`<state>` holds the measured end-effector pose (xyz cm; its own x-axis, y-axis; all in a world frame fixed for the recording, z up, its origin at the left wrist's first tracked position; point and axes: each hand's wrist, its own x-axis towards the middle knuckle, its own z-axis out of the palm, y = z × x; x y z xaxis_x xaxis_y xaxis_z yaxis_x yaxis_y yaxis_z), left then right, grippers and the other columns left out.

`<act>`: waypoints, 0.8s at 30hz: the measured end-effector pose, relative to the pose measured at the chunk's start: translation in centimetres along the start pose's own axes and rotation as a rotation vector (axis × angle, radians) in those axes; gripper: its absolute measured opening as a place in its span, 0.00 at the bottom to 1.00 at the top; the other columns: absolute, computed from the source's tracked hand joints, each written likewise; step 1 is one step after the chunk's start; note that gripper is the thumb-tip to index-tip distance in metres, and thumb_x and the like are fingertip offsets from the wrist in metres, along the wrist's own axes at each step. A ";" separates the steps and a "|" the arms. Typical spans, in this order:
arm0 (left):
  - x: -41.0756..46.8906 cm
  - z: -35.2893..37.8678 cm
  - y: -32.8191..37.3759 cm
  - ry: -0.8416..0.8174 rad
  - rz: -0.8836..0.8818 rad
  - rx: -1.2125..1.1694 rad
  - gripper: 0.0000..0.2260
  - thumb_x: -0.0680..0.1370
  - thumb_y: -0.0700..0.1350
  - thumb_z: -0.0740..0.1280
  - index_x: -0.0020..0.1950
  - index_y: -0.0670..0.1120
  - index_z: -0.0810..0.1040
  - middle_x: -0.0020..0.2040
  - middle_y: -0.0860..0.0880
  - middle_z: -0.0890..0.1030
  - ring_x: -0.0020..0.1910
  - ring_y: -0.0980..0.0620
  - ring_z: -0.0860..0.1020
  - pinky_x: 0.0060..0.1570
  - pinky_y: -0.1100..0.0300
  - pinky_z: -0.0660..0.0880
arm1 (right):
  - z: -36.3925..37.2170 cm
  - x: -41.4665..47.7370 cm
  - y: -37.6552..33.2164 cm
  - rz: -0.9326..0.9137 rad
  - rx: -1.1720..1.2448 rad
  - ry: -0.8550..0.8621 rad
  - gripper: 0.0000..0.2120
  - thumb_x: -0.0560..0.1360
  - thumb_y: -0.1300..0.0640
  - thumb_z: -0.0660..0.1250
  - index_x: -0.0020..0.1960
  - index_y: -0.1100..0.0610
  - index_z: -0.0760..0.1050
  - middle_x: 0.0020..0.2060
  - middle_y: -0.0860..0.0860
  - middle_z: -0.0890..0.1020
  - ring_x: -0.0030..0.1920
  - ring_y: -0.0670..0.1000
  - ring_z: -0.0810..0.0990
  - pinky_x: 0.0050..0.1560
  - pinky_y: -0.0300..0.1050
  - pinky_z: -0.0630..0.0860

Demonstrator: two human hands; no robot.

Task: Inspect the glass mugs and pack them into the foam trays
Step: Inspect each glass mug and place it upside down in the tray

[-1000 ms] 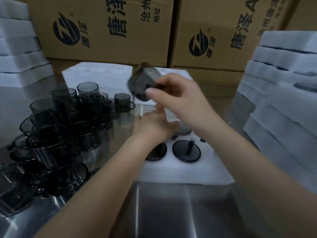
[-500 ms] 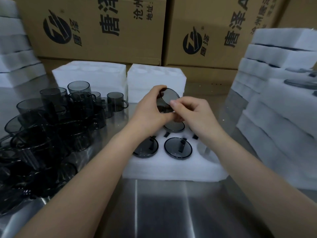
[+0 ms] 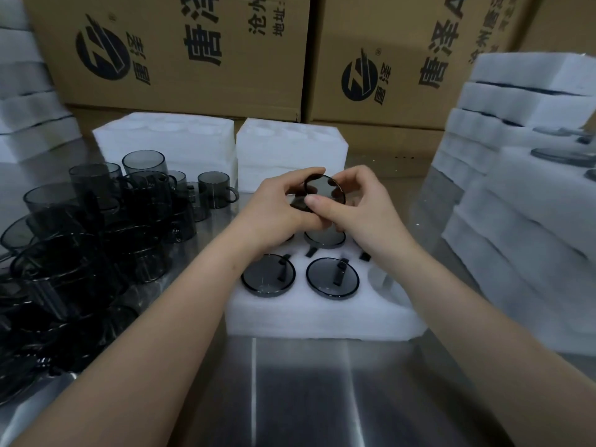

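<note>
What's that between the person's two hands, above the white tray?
A dark glass mug, held by the left hand and the right hand above the foam tray, its round end turned toward the camera. The head view shows it.

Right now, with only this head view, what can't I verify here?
Head view only.
Smoky grey glass mug: its handle and far side, hidden by the left hand and right hand gripping it; flaws too small to see.
White foam tray: back-row pockets, covered by both hands.
Dark heap of loose glass mugs: count unclear, overlapping and cut by the left edge.
Brown cardboard boxes: print cut by the top edge.
</note>
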<state>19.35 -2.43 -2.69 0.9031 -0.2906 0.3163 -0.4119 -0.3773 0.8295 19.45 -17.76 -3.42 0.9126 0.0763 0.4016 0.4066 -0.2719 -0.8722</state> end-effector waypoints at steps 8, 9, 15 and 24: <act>-1.5 0.1 2.7 -0.035 -0.047 0.054 0.23 0.70 0.36 0.75 0.63 0.44 0.78 0.55 0.46 0.82 0.50 0.49 0.81 0.55 0.58 0.77 | 0.1 0.4 -0.4 0.113 0.036 0.076 0.19 0.70 0.44 0.74 0.42 0.56 0.70 0.35 0.51 0.73 0.35 0.47 0.72 0.37 0.41 0.69; -1.6 0.1 2.9 -0.035 -0.051 0.058 0.22 0.69 0.36 0.75 0.63 0.44 0.78 0.55 0.44 0.82 0.52 0.46 0.81 0.56 0.55 0.77 | 0.0 0.4 -0.5 0.121 0.051 0.071 0.18 0.70 0.44 0.74 0.41 0.56 0.70 0.35 0.52 0.74 0.35 0.47 0.73 0.38 0.42 0.70; -1.6 -0.4 2.8 -0.053 -0.082 -0.014 0.25 0.66 0.36 0.77 0.57 0.58 0.81 0.53 0.52 0.83 0.51 0.52 0.82 0.56 0.56 0.77 | -0.9 0.7 -0.2 0.188 0.310 -0.012 0.18 0.75 0.53 0.71 0.31 0.53 0.66 0.22 0.46 0.74 0.24 0.48 0.71 0.26 0.39 0.66; -1.5 -1.7 1.0 0.048 -0.188 -0.254 0.25 0.64 0.35 0.78 0.55 0.49 0.71 0.54 0.50 0.83 0.49 0.45 0.83 0.52 0.49 0.80 | -2.3 0.9 0.3 0.236 0.601 -0.262 0.08 0.72 0.65 0.67 0.51 0.62 0.77 0.35 0.55 0.81 0.29 0.47 0.79 0.33 0.37 0.77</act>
<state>17.76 -0.91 -1.55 0.9678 -0.1919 0.1627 -0.1987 -0.1867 0.9621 20.27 -19.95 -2.68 0.9289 0.3301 0.1678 0.0804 0.2626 -0.9615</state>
